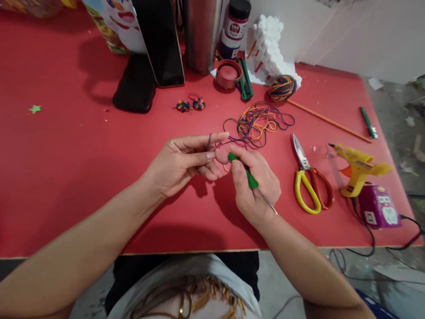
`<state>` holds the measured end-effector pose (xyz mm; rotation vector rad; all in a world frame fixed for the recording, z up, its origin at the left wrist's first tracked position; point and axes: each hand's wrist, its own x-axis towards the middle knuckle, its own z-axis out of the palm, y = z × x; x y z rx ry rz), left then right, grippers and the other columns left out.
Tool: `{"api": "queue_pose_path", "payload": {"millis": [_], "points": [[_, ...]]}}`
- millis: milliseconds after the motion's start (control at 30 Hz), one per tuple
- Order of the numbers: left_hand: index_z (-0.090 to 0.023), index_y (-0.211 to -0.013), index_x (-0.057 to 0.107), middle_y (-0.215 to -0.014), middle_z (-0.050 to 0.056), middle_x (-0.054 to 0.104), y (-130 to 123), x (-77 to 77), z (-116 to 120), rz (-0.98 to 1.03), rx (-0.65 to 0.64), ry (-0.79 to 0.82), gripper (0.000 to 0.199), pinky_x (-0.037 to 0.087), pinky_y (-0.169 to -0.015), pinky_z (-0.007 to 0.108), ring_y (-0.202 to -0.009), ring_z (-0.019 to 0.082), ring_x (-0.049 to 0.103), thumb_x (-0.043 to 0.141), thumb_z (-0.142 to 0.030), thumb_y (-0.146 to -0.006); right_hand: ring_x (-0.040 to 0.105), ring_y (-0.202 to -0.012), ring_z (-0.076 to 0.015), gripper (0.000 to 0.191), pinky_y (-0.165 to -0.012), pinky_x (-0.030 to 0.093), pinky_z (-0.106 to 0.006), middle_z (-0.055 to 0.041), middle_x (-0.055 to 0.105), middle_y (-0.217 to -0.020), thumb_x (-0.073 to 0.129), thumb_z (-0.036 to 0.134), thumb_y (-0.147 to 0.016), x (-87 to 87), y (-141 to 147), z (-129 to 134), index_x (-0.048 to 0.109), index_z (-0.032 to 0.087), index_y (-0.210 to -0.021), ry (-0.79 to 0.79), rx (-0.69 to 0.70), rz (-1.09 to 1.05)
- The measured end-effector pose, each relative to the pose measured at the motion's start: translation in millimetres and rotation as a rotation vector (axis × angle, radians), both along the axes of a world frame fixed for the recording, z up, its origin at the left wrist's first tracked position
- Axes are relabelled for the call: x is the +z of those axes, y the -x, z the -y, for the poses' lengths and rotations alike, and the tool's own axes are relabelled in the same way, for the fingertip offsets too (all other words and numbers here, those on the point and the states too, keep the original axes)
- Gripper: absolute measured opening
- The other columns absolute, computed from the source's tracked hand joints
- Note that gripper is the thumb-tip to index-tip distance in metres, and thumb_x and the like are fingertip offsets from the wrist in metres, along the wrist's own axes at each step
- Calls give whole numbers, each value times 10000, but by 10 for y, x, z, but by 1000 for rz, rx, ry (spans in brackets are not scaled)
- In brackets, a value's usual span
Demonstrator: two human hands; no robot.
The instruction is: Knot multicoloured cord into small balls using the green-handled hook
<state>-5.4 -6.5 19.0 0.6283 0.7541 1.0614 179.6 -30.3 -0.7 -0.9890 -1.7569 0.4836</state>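
Note:
Over the red table my left hand (193, 160) pinches multicoloured yarn, a dark strand of it looped around the index finger. Close beside it, my right hand (257, 184) is closed around a crochet hook with a green handle (251, 178); one slim metal end points back toward my wrist, and the other end is hidden by the fingers. Thin strands run between the two hands. Behind them lies a loose tangle of yarn (257, 126). Two small crocheted pieces (190, 105) in mixed colours rest to the left of it.
Scissors (308, 179) and a yellow glue gun (358, 166) with a purple box (381, 206) are at right. A yarn ball (282, 88), a stick (329, 120) and a green cutter (244, 80) lie behind. A phone (158, 39) leans upright at back left. Cords hang off the right edge.

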Motion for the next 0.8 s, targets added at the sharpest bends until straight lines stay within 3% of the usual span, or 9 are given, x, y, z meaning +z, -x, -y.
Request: {"api": "queue_pose_path", "payload": {"millis": [233,433,533,600,800], "points": [[-236,-926,880,-871,31,817,20,-24,-15,123,-15,233,351,572,-569,55,-603,46,687,738,54,-789,761,-987,-195,297,-934,612,-381,-50,820,-1093,547,295,-1124,-17,-9,12,719,308,-1365,56,3,-31],[-309,-1118,860,-916,-2,770,-14,-11,18,249,-9,369,514,487,-544,-5,-559,-10,587,585,54,-882,766,-968,-209,348,-939,624,-419,-41,778,-987,557,338,-1123,-101,-11,-7,695,315,-1442,50,68,-141],[-358,-1357,785,-868,0,753,-34,37,33,303,46,451,673,431,-491,-19,-500,-17,561,435,55,-957,736,-818,-174,348,-864,634,-400,-18,740,-923,567,333,-1120,-131,3,-33,705,308,-1439,86,118,-248],[-363,-1410,757,-850,4,752,-34,52,35,329,70,476,714,412,-464,-15,-479,-10,549,386,58,-969,705,-739,-146,333,-809,627,-375,-11,736,-936,572,321,-1119,-141,11,-52,722,320,-1416,136,155,-333],[-347,-1168,854,-852,-7,761,16,-4,26,322,15,365,505,382,-463,-23,-491,-28,519,601,12,-918,689,-720,-160,308,-763,622,-379,-14,739,-893,598,358,-1107,-142,2,-77,755,337,-1371,231,215,-439]]}}
